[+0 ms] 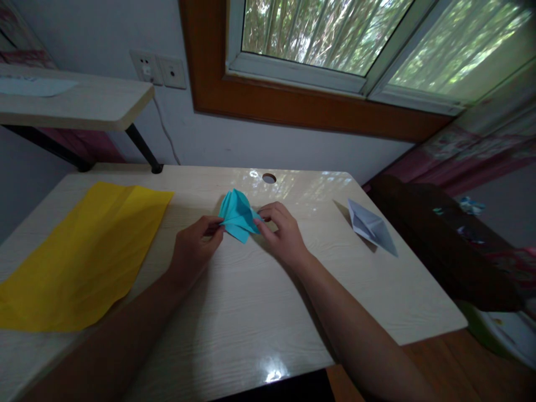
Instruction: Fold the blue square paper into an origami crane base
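A: Counts first, biggest down. Desk?

B: One, pale wood-grain desk (251, 318). Above its far side, one window (310, 33), two panes visible.

A: Next size?

B: One raised shelf (96, 105) at far left, two dark legs visible. One yellow sheet (84, 257), spread on the left of the desk, surface rippled.

A: Hands?

B: Two, both bare: left hand (193, 245), right hand (283, 233). Both over the middle of the desk.

A: Folded papers?

B: Two. One white folded paper (372, 228), near the right edge, well apart from the hands. One blue folded paper (238, 211), between the hands, toward the far side; several creased flaps, one pointing down. Cannot tell whether it touches the desk.

A: Smaller still?

B: Two outlet plates (172, 72) on the wall, side by side. One round hole (269, 178) in the desk, beyond the right hand.

A: Grip?

B: Left: thumb and fingers nearly together, pinching the blue paper's left edge. Right: thumb against its right corner, fingers curled behind, a small gap inside the curl. Fingertip contact there partly hidden.
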Demonstrator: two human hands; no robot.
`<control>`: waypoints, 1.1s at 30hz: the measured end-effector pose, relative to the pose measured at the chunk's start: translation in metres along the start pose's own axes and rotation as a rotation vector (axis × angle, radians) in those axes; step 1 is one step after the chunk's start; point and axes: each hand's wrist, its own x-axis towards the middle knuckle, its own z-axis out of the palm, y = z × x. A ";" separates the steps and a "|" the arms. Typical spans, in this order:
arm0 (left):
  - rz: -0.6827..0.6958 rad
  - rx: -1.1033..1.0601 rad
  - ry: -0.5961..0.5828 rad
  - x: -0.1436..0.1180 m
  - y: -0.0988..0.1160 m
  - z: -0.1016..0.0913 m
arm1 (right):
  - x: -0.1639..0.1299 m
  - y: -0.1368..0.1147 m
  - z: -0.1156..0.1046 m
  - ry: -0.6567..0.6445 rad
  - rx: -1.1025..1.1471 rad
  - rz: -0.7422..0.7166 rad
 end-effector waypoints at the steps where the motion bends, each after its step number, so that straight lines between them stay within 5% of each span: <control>1: -0.013 -0.013 0.003 0.000 0.000 0.000 | 0.000 0.000 0.000 0.019 0.012 0.019; 20: -0.037 -0.039 -0.020 0.000 -0.002 0.002 | -0.004 0.004 0.002 0.192 0.175 0.390; 33: -0.022 -0.062 -0.047 -0.001 -0.003 0.003 | -0.004 0.015 0.003 0.208 0.137 0.444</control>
